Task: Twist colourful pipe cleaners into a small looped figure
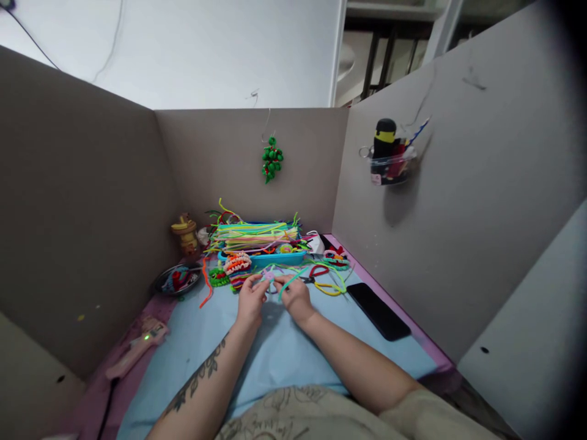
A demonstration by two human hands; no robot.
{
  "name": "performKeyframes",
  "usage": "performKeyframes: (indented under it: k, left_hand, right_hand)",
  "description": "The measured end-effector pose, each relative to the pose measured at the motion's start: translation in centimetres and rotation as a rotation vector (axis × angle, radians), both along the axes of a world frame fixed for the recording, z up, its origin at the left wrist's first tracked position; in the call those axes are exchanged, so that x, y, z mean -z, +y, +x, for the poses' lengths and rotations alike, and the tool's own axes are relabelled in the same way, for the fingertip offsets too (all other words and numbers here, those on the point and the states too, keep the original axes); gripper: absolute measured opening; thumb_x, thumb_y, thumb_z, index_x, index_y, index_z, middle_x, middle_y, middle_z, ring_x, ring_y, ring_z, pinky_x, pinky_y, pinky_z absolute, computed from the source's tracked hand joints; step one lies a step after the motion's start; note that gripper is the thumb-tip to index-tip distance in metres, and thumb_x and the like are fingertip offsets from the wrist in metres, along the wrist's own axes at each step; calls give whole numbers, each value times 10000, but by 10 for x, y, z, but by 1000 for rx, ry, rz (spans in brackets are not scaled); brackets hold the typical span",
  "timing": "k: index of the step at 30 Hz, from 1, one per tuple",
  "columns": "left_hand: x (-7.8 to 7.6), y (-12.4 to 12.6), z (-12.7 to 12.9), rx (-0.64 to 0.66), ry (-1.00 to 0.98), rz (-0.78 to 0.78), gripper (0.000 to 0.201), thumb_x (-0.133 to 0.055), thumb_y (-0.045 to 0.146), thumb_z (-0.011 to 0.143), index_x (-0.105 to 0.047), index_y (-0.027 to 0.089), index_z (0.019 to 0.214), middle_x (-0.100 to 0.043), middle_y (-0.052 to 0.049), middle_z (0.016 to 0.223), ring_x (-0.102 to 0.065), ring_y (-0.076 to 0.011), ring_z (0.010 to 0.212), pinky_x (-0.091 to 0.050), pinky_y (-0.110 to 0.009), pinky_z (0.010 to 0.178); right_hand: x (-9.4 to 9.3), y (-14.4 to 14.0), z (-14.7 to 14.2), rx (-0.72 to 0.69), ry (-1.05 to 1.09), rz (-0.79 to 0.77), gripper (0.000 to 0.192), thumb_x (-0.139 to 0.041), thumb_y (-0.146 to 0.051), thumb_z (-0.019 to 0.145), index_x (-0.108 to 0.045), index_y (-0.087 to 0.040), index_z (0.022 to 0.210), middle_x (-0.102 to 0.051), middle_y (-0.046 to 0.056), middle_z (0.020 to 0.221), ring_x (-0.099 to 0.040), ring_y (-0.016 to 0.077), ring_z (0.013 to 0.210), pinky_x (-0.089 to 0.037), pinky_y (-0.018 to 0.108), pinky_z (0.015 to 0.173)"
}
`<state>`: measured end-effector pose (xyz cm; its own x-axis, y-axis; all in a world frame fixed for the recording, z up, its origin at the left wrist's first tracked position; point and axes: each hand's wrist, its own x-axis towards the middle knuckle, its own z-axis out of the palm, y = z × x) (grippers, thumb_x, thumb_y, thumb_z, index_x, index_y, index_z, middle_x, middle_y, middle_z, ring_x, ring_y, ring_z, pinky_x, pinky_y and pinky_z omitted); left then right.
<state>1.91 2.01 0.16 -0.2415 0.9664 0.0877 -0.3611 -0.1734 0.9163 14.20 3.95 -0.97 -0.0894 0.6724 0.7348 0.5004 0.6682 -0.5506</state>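
Both hands meet over the middle of a blue cloth [206, 342]. My left hand [251, 299] is closed, its fingertips pinching a small lilac piece of pipe cleaner [268, 277]. From the other side my right hand [296, 298] pinches at the same piece, and a turquoise pipe cleaner [290, 282] runs across its fingers. How the two colours join is too small to make out. Just past my right hand lie pliers with red and yellow handles [326, 287]. Beyond my left hand sits a striped pipe-cleaner piece with an orange and pink top [238, 264].
A blue tray [279, 259] heaped with coloured pipe cleaners [252, 235] stands at the back. A black phone [378, 310] lies at right. On the left are a pink glue gun [139, 349] with a green light and a dark bowl [160, 285]. Grey partitions [247, 159] enclose the table.
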Motion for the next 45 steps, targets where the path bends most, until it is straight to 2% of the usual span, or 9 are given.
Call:
performKeyframes:
  k: [6, 11, 16, 23, 28, 32, 37, 42, 45]
  left_hand:
    - [-4, -2, 0, -5, 84, 28, 469, -736, 395, 554, -499, 164, 885, -507, 74, 520, -364, -27, 372, -252, -159, 394]
    - [-4, -2, 0, -12, 132, 42, 446, -723, 394, 563, -512, 153, 874, -542, 52, 555, -384, -33, 384, -267, -160, 386]
    - [-4, -4, 2, -7, 217, 62, 389, -709, 381, 587, -534, 149, 845, -543, 47, 547, -395, -41, 393, -272, -158, 375]
    - [-10, -10, 6, 12, 228, 49, 391, -703, 388, 596, -532, 156, 862, -548, 49, 558, -396, -41, 384, -284, -158, 361]
    - [-10, -9, 6, 58, 240, 48, 423, -695, 399, 608, -526, 151, 906, -483, 82, 469, -363, -39, 345, -270, -161, 349]
    - [-6, -1, -2, -33, 180, 23, 462, -718, 419, 564, -527, 148, 885, -481, 89, 467, -342, -28, 333, -248, -159, 348]
    - [-3, 11, -17, -133, 97, 45, 463, -719, 401, 564, -518, 139, 889, -483, 88, 503, -353, -23, 360, -255, -155, 370]
    - [-3, 11, -19, -165, 167, 38, 439, -712, 406, 572, -521, 139, 864, -506, 72, 511, -388, -37, 372, -284, -160, 374]
    - [-3, 10, -17, -168, 281, 48, 404, -703, 409, 584, -529, 145, 836, -533, 53, 529, -422, -49, 386, -299, -162, 368]
  right_hand:
    - [1, 1, -3, -66, 227, -134, 148, -565, -272, 758, -689, -215, 815, -663, 39, 749, -579, 171, 714, -454, 294, 673]
    - [-5, -2, -3, -74, 274, -165, 122, -600, -287, 728, -689, -203, 728, -625, 43, 745, -558, 175, 758, -443, 296, 699]
    - [-5, 0, -3, -55, 272, -253, 193, -593, -326, 728, -650, -177, 620, -553, 23, 648, -514, 155, 651, -418, 272, 611]
    - [8, 5, -6, 9, 411, -270, 170, -606, -309, 707, -630, -166, 618, -511, 67, 895, -521, 178, 834, -443, 269, 683]
    - [7, 7, -4, -34, 387, -283, 175, -623, -311, 697, -644, -170, 596, -527, 76, 917, -537, 181, 837, -450, 287, 723]
    - [0, 9, 2, -61, 372, -309, 214, -525, -288, 777, -681, -174, 686, -553, 75, 878, -548, 175, 822, -445, 310, 759]
    - [-8, 3, 6, -277, 118, -358, 244, -572, -161, 708, -664, -213, 928, -583, 7, 756, -534, 131, 668, -453, 271, 665]
    - [-17, -11, 2, -362, 54, -307, 129, -566, -225, 757, -686, -179, 739, -629, 26, 732, -568, 148, 714, -440, 270, 678]
    - [-24, -17, 4, -482, 149, -306, 148, -572, -280, 763, -691, -193, 751, -644, 29, 723, -584, 159, 728, -450, 282, 691]
